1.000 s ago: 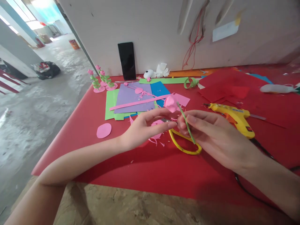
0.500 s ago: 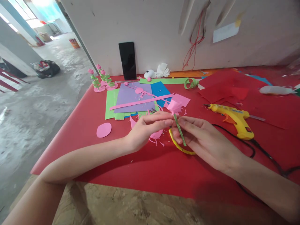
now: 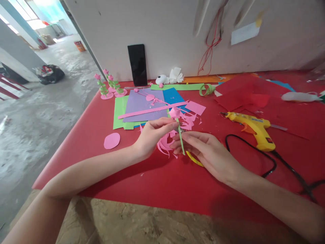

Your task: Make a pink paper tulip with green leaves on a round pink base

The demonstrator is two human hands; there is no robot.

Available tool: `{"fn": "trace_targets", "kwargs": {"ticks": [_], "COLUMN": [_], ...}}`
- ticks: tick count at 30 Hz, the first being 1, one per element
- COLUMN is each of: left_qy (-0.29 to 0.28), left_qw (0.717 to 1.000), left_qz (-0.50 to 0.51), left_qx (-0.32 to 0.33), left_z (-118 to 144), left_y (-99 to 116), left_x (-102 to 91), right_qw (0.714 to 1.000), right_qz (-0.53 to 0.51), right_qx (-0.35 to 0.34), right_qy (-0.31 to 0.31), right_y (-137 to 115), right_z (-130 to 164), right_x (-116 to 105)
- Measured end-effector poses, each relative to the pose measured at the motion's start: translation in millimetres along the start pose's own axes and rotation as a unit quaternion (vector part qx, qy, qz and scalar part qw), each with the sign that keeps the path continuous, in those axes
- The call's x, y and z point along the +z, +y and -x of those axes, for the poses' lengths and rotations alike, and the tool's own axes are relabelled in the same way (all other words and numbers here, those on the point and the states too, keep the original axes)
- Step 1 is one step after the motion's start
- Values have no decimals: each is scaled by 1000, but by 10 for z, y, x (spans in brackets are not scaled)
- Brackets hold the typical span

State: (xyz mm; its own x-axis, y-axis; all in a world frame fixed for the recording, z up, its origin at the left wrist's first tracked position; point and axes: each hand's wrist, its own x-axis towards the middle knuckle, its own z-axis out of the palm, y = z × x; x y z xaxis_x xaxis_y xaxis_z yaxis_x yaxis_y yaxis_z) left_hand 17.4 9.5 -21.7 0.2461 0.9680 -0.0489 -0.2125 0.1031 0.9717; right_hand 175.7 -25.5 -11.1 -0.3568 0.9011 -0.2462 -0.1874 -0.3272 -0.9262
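Paper flower (image 3: pixel 175 113), pink bud on a thin green stem, stands nearly upright just left of the yellow glue gun (image 3: pixel 251 128). Left hand (image 3: pixel 152 135) pinches below the bud; right hand (image 3: pixel 208 154) fingers close on the stem's lower end. Bare red table (image 3: pixel 157 183) lies nearer its front edge.

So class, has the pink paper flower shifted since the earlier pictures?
Yes. The pink paper flower moved left, away from the yellow glue gun, toward the purple sheet.
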Motion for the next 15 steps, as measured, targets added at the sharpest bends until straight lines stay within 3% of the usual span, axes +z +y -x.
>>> {"fn": "trace_targets", "kwargs": {"ticks": [6, 15], "left_qy": [12, 12], "left_qw": [998, 999], "left_qz": [-26, -13], "left_qx": [-49, -27], "left_z": [-39, -15], "left_y": [20, 37], "left_x": [-8, 7], "right_qw": [998, 996], "right_qz": [60, 86], "right_qx": [-4, 6], "right_qy": [11, 20], "right_y": [36, 71], "right_z": [-15, -18], "right_x": [-1, -10]}}
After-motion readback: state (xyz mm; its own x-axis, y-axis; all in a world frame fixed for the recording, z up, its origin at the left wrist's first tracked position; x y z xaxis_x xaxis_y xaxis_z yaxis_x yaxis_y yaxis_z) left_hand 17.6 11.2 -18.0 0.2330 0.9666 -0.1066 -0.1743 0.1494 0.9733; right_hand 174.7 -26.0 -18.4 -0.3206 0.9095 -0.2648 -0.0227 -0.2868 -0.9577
